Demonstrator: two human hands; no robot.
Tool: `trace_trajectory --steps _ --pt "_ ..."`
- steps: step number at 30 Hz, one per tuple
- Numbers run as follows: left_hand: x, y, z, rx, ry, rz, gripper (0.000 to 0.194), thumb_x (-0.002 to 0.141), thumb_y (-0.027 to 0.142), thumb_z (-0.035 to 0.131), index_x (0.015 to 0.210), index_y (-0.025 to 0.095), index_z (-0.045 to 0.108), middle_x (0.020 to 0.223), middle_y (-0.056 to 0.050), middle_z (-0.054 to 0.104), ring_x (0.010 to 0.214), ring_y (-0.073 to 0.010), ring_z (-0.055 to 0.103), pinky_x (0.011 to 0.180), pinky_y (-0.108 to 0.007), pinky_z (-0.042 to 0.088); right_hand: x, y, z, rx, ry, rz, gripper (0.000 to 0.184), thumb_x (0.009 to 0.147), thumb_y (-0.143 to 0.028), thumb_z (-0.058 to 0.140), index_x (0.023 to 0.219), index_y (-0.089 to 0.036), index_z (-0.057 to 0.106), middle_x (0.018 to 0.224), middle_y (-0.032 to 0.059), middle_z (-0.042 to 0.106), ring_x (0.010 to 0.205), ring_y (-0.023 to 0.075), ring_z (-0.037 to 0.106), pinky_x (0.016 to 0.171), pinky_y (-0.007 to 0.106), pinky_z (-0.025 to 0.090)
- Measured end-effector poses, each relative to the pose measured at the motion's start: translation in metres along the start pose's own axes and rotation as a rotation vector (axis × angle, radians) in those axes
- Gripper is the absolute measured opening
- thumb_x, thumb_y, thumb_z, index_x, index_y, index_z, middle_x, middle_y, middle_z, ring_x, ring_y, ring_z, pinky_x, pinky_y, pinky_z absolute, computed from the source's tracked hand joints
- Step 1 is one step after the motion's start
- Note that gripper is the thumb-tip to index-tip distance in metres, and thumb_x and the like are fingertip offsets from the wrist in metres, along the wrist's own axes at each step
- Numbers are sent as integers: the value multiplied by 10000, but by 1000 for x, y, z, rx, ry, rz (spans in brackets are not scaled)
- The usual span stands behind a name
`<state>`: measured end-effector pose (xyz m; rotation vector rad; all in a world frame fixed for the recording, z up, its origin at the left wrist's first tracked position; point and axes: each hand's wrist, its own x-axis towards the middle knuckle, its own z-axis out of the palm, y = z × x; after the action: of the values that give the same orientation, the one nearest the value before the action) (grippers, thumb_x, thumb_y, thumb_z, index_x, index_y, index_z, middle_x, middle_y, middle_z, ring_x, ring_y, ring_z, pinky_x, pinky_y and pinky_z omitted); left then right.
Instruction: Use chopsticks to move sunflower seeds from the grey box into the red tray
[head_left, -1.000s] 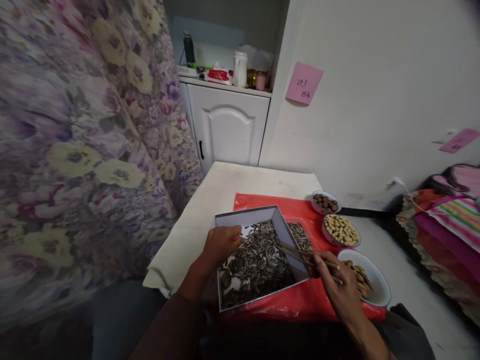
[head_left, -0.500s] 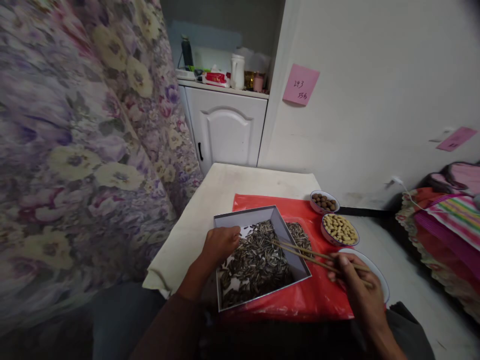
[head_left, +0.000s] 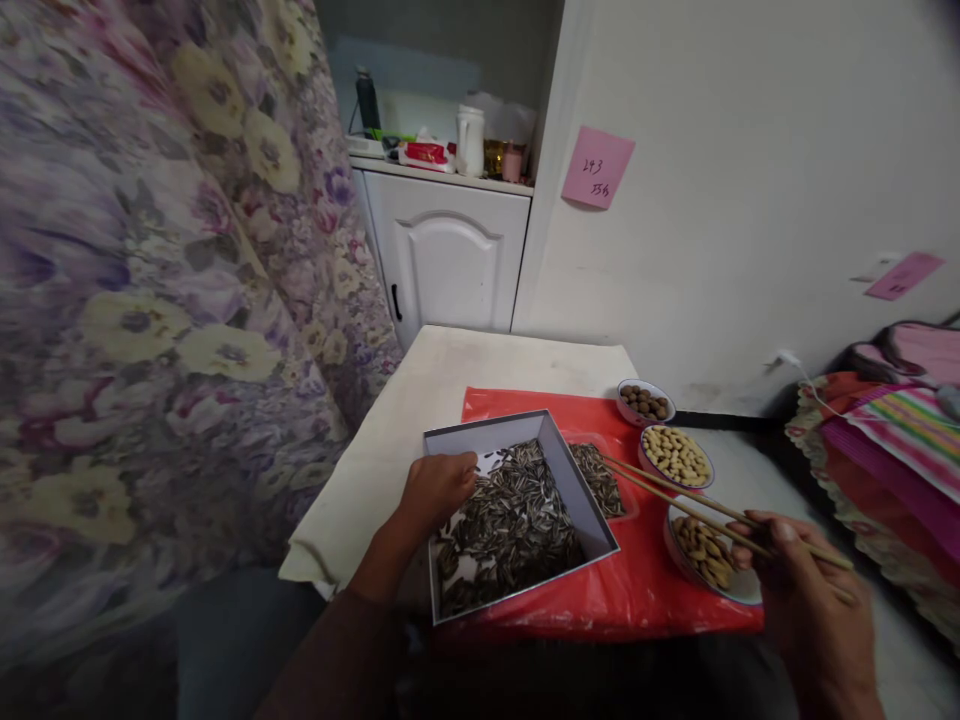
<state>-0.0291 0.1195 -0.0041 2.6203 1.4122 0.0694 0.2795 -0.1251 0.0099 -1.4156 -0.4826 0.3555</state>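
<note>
My left hand (head_left: 439,490) is closed over the left wall of a grey-white cardboard box (head_left: 577,490), its fingertips hidden inside the fist. Striped sunflower seeds (head_left: 517,520) cover much of the box floor. In my right hand (head_left: 814,600) is a pair of wooden chopsticks (head_left: 690,505), pointing left. Their tips hover over or touch a clear shallow tray (head_left: 621,512) of more sunflower seeds, right of the box; I cannot tell which. Below the chopsticks, a bowl (head_left: 739,590) contains brown elongated nuts (head_left: 703,550).
Behind that bowl stand a bowl of peanuts (head_left: 675,457) and a bowl of round brown nuts (head_left: 643,402). A red plastic sheet (head_left: 510,402) lies under everything on the cream-covered table (head_left: 442,365). A floral curtain (head_left: 225,350) hangs left; a white cabinet (head_left: 450,260) stands behind.
My right hand has moved right with the chopsticks, and their tips have left the box for the seed tray. The bowl of elongated nuts is now uncovered. My left hand stays put.
</note>
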Motion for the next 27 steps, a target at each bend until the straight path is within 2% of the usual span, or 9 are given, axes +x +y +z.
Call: trace_trajectory --steps 3,5,7,9,13,17,21,27 --pt "0 0 0 0 2 6 189 879 305 441 762 237 572 762 -6 688 772 -184 619 641 -277 292 -6 0 14 -57 -91 23 328 817 -462 707 956 -165 695 864 62 724 644 174 678 561 246 546" --pt "0 -1 1 3 4 13 198 883 312 436 760 237 571 771 -9 689 774 -187 622 637 -279 289 -12 1 30 -130 -192 23 346 833 -483 683 983 -171 696 801 60 730 650 195 686 581 268 550" --pt "0 -2 1 7 5 16 203 887 313 432 760 237 571 774 -10 689 776 -188 623 637 -279 289 -18 4 48 -225 -303 -17 354 832 -497 675 966 -171 712 717 58 725 681 225 697 623 293 557" --pt "0 -2 2 12 1 21 203 890 309 430 763 238 571 772 -8 688 774 -185 623 640 -276 292 -24 8 67 -282 -384 -61 353 838 -520 649 925 -185 725 702 58 726 669 234 697 601 299 556" --pt "1 -3 4 21 -12 41 203 898 298 421 777 240 573 766 -7 687 770 -180 622 638 -276 296 -32 19 91 -328 -444 -114 344 866 -512 612 910 -189 720 724 48 719 599 203 671 561 279 535" --pt "2 -5 7 31 -22 64 215 907 285 405 787 238 578 773 -21 687 775 -187 626 638 -285 297 -33 28 100 -328 -488 -127 337 881 -493 605 933 -176 707 628 21 668 596 200 649 559 271 507" --pt "4 -7 10 38 -36 92 210 905 280 412 794 237 584 785 -27 692 778 -190 629 643 -287 299 -35 32 104 -314 -515 -101 325 891 -484 600 903 -175 698 653 21 670 592 181 635 530 250 479" --pt "5 -7 9 48 -62 139 206 895 264 414 785 238 587 761 -28 696 734 -197 632 606 -293 255 -38 34 106 -308 -454 -96 322 901 -469 597 940 -168 706 638 24 670 590 184 637 539 261 488"
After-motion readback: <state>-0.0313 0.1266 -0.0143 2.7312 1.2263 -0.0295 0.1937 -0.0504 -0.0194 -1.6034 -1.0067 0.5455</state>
